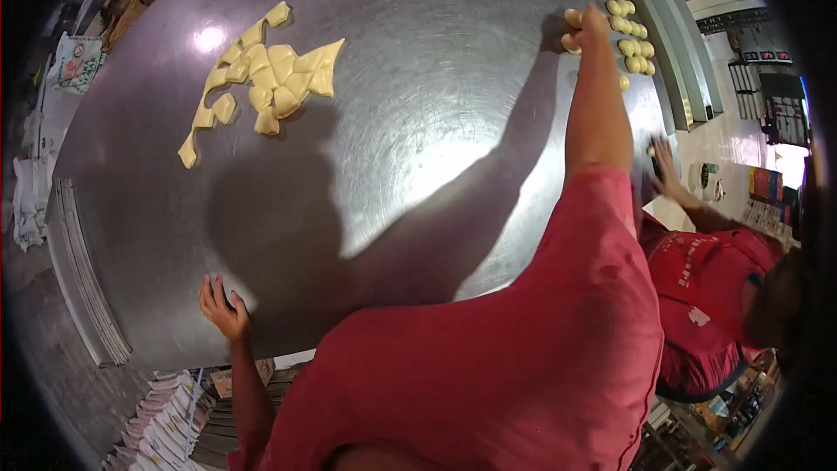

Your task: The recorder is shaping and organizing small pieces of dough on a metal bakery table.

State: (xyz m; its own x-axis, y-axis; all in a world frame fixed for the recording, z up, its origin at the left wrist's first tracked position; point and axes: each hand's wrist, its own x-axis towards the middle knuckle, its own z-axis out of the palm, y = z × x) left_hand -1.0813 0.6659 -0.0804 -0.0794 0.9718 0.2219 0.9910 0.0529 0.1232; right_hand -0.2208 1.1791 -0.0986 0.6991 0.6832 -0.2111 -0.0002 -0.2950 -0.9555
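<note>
My right arm reaches far across the metal table (pixel 418 0) to its right side. There my right hand (pixel 595 24) is closed round small pale dough balls (pixel 572 42), which show at its left edge; its fingertips are partly hidden. Beside it run short rows of dough balls (pixel 629 26) along the table's right edge. My left hand (pixel 225 307) rests at the near left edge of the table with its fingers apart, holding nothing. Cut dough pieces (pixel 281 78), flat and yellowish, lie in a loose cluster at the far left, away from both hands.
A co-worker in a red shirt (pixel 697 270) stands at the right, with a hand (pixel 667 166) by the table edge. Stacked metal trays (pixel 87 270) stand against the left edge. A metal ledge (pixel 671 44) borders the right side. White stacked bags (pixel 157 427) lie below the near edge.
</note>
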